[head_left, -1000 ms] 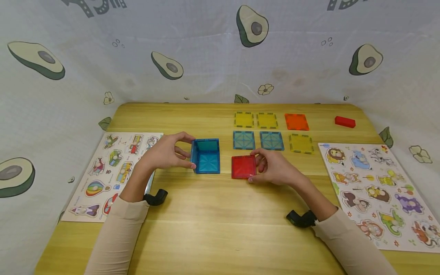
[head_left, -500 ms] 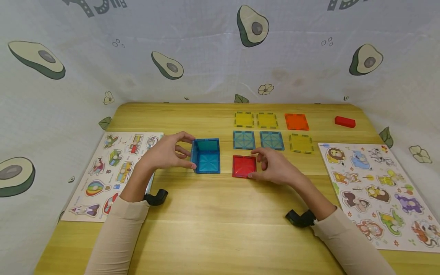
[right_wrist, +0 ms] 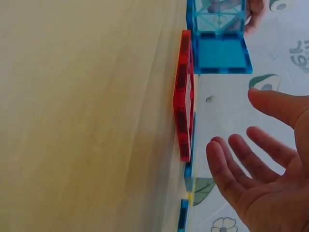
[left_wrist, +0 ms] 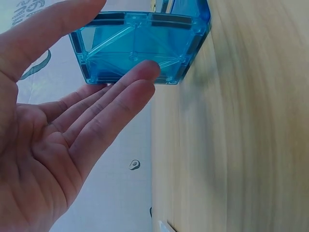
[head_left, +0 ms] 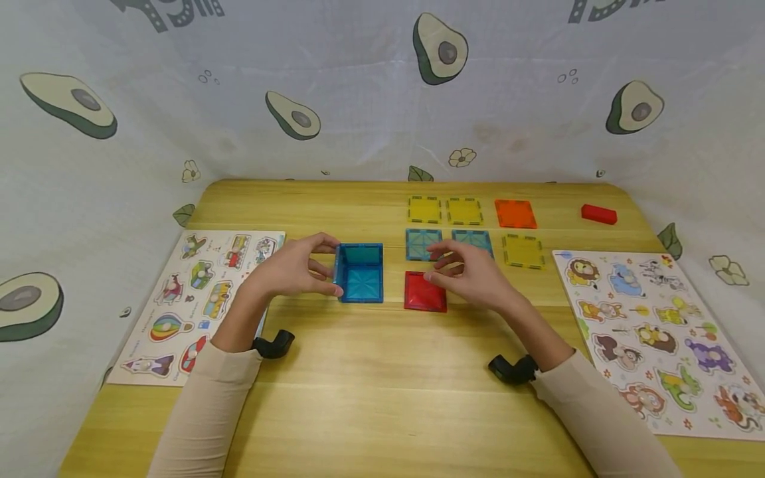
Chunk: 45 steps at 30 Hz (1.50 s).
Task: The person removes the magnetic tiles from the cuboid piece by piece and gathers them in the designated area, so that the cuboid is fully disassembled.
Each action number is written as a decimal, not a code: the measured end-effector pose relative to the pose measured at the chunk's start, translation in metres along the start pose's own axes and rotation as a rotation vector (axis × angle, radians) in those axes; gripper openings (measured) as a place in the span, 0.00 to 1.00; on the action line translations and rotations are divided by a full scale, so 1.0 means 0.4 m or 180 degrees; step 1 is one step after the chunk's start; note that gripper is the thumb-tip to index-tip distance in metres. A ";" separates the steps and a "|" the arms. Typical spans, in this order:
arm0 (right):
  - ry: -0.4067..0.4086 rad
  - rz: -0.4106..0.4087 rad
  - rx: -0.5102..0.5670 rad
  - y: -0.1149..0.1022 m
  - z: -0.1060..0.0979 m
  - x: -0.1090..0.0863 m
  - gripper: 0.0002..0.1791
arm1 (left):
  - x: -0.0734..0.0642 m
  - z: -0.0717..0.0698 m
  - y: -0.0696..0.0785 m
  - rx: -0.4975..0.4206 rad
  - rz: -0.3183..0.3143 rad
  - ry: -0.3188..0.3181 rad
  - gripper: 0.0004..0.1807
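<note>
On the bench (head_left: pixel 382 425), steady the blue two-walled structure (head_left: pixel 362 277); your left hand (head_left: pixel 291 265) pinches its left wall, fingers opposite thumb. Square your right hand (head_left: pixel 472 273), fingers parted and empty, over the red tile (head_left: pixel 423 296) just right of the structure. The structure is translucent, floor star-ribbed; the tile, square.

On the table (head_left: pixel 382 398), a vehicle board (head_left: pixel 192 305) lies left and an animal board (head_left: pixel 654 335) right. Between them sits the tile box (head_left: pixel 363 283), left hand (head_left: pixel 291 267) at its left side. Just right lies a lone tile (head_left: pixel 423 296), right hand (head_left: pixel 475 277) above. Behind it, two tile rows (head_left: pixel 465 211); right of the rear row, a block (head_left: pixel 599 214).
</note>
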State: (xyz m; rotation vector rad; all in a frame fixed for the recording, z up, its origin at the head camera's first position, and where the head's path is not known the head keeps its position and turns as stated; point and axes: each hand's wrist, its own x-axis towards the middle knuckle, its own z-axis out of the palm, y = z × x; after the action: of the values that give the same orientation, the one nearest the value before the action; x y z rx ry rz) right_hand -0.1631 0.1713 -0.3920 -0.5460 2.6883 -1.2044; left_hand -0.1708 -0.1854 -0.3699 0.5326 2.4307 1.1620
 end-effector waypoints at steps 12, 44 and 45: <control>0.0111 -0.0254 0.0449 -0.035 0.053 0.061 0.28 | 0.014 0.014 0.001 -0.0229 -0.0126 -0.0250 0.44; -0.0075 -0.0219 0.0424 -0.086 0.141 0.171 0.19 | 0.013 0.012 -0.007 -0.0105 0.0037 -0.0092 0.43; -0.0085 -0.0241 0.0416 -0.089 0.142 0.175 0.19 | 0.014 0.012 -0.006 -0.0098 0.0039 -0.0094 0.43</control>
State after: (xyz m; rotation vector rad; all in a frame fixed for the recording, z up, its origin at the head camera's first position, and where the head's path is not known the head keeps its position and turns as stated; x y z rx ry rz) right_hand -0.2023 0.0834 -0.4024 -0.6446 2.5654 -1.3703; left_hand -0.1735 -0.1811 -0.3756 0.5522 2.3838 1.1864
